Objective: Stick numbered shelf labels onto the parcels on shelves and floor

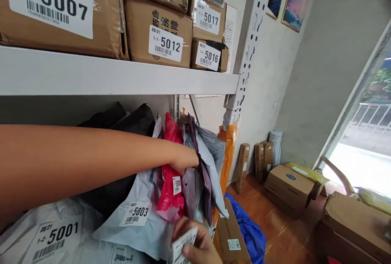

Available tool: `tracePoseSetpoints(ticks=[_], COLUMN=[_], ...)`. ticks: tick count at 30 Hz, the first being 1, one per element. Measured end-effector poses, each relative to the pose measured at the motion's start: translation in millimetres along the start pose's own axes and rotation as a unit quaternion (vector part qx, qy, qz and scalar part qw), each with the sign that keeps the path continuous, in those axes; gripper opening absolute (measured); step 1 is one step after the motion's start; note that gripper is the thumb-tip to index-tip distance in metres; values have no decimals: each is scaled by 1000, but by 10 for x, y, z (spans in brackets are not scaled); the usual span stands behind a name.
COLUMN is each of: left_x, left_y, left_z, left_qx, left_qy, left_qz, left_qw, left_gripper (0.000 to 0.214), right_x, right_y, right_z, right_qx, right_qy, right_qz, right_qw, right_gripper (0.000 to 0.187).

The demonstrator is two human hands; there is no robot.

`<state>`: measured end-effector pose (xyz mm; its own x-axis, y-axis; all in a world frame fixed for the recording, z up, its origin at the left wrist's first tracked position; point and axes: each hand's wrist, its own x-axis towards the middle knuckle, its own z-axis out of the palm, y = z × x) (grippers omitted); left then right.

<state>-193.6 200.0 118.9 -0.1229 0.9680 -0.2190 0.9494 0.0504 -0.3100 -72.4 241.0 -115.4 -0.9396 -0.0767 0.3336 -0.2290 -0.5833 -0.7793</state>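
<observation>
A person's bare left arm stretches in from the left, below the front edge of a white shelf (122,78), and the left hand (185,159) reaches among upright grey and mauve mailing bags (210,170) near the shelf's right end, beside its perforated post (249,44). The fingertips are hidden, so whether they grip a bag cannot be told. Lower down, in front of the bags, the right hand (201,244) pinches a small stack of white labels (181,249) between thumb and fingers; the print is only partly readable. Just left of the grey bags stands a bright pink bag (168,184) tagged 5006, then a pale bag (146,188) marked 5003, with black bags (139,123) behind. On the shelf above, cardboard boxes (137,19) numbered 5007, 5012, 5016 and 5017 run toward its right corner. Beyond the post, cartons (284,184) lie on a reddish-brown floor (275,231)
</observation>
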Motion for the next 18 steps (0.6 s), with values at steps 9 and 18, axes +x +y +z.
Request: tracePoseSetpoints(ticks=[9, 18], left_x=[-344, -244], left_y=[85, 131], left_z=[-30, 29], left_qx=[-47, -44], left_qy=[-117, -179], left_qz=[73, -122], left_qw=[989, 975], left_gripper=[12, 30], right_x=[283, 714], right_y=[-357, -119], right_z=[196, 378], right_qx=[-37, 11], right_qy=[209, 312], right_qz=[-58, -75], right_qw=[975, 947], right_gripper=[38, 52])
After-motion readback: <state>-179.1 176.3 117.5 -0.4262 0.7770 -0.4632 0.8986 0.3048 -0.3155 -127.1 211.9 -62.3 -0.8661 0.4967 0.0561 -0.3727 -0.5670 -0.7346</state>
